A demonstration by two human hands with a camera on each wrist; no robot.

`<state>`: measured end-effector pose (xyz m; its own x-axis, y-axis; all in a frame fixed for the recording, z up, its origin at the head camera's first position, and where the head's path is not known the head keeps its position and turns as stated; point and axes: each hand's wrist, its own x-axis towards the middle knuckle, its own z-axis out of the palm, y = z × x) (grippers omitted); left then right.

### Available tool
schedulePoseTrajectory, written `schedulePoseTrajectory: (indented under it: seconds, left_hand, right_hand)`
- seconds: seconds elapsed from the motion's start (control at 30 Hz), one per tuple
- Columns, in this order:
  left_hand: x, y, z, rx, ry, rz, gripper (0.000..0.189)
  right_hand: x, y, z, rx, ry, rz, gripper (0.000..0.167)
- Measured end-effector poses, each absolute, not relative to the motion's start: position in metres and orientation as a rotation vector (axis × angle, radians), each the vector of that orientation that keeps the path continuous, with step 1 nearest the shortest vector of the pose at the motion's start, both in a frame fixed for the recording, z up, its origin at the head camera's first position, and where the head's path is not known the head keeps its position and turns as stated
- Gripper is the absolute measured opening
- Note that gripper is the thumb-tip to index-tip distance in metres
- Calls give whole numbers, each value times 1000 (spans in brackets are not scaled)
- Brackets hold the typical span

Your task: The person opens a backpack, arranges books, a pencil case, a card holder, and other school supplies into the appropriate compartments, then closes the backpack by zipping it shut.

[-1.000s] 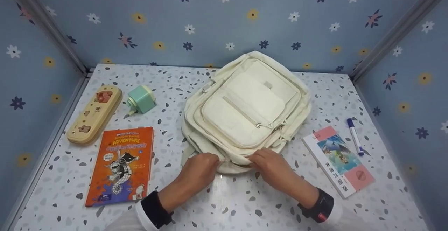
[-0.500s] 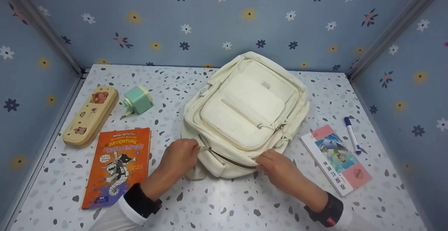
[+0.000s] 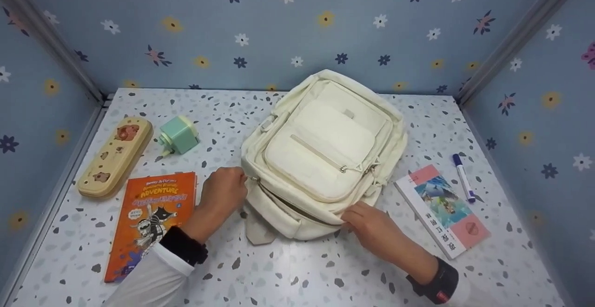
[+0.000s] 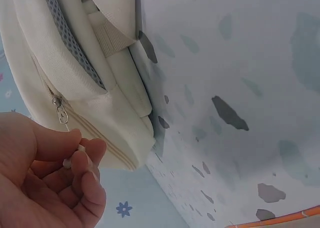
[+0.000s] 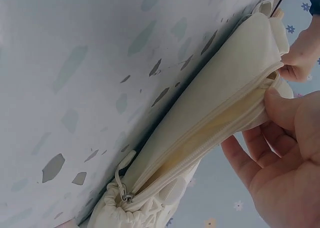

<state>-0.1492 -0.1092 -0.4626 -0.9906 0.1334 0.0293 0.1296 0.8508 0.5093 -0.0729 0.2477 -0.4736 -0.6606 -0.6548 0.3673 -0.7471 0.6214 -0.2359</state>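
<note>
A small booth, its building impossible to tell: blue flower-printed panels close in the back and both sides, joined by grey corner posts around a speckled counter. A backpack, books and a marker lend it a study-corner look.

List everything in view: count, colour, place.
Table: 1, speckled white, underneath
Wall panels: 3, blue floral, back and sides
Metal posts: 2, grey, back corners
Backpack: 1, cream, table centre
Pencil case: 1, yellow, far left
Cubic gadget: 1, green and cream, beside pencil case
Adventure book: 1, orange, front left
Paperback: 1, pink and white, right
Marker: 1, white and blue, far right
Sleeves: 2, white, foreground
Wristbands: 2, black, one per side
Left hand: 1, gripping zipper pull
Right hand: 1, pinching backpack's opening edge
</note>
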Motion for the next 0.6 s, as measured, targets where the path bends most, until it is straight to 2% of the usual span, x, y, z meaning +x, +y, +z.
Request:
schedulePoseTrajectory:
  seconds: [0.3,0.47,0.6]
  left_hand:
    - [-181,-132,-471,88,3123,641,11]
    - [-180,-143,-480,40,3073,623,10]
    - [-172,-141,-480,49,3077,620,10]
  right_hand:
    - [-71,256,-480,1134,-2622,526,28]
    - [-75,259,-482,1110,-2699,490,26]
    - [-80,263,-480,1096,-2766,460,34]
